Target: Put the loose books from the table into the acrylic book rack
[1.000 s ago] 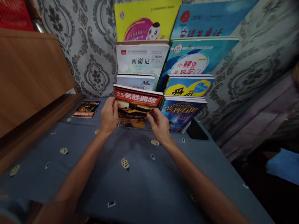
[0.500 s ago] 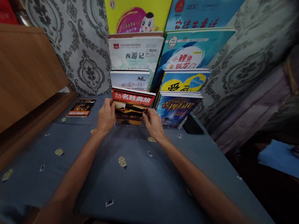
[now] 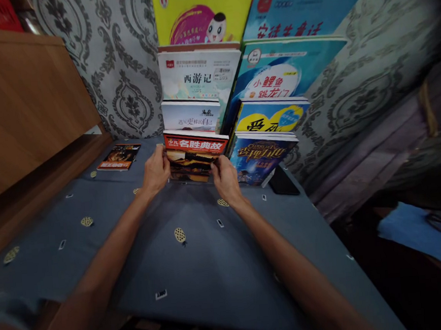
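A small book (image 3: 192, 162) with a red title band and a dark landscape cover stands upright at the front of the left column of books. My left hand (image 3: 155, 169) grips its left edge, fingers curled behind it. At the right side my right hand (image 3: 225, 179) pinches the same book between thumb and fingers. Behind it rise a pale blue-white book (image 3: 190, 116), a white book (image 3: 200, 75) and a tall yellow-green book (image 3: 204, 13). Just right of my right hand stands a dark blue book (image 3: 261, 154), in front of a yellow-and-blue book (image 3: 272, 116).
Another small dark book (image 3: 118, 157) lies flat at the left on the blue tablecloth (image 3: 198, 268). A black phone-like object (image 3: 284, 181) lies by the right column. A wooden cabinet (image 3: 28, 104) stands left; patterned wallpaper (image 3: 130, 90) is behind. Blue cloth (image 3: 420, 235) lies right.
Both hands keep their hold on the red-banded book, which has barely moved. The whole view has shifted slightly, with the books a little higher in the picture.
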A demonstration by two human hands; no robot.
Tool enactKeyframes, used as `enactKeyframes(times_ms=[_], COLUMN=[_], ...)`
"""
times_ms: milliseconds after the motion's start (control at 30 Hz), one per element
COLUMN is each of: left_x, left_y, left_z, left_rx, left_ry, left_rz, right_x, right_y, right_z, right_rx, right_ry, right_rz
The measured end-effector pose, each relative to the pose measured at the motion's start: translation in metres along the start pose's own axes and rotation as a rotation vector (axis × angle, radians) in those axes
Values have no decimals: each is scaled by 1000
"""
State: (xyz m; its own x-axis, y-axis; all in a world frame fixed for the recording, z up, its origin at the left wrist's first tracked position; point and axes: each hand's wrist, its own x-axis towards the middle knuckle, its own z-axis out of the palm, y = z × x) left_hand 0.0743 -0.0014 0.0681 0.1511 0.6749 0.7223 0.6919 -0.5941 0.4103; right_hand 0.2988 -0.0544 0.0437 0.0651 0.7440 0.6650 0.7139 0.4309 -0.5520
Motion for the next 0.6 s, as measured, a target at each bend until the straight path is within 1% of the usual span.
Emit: enactKeyframes(times_ms=[300,500,600], left_x=[-3,-4,-4], left_y=[2,1,1], left_z=[0,2,3], left_rx=[39,-20,2], left_ry=[-20,-29,-36], left_rz=[-55,-84,-75], right_x=[-2,-4,-5], right_y=[-1,-4,-8], right_z=[4,4,3], right_rx=[-12,-145,-235], right_ry=[-86,-110,-130], right_rz=[52,126,155])
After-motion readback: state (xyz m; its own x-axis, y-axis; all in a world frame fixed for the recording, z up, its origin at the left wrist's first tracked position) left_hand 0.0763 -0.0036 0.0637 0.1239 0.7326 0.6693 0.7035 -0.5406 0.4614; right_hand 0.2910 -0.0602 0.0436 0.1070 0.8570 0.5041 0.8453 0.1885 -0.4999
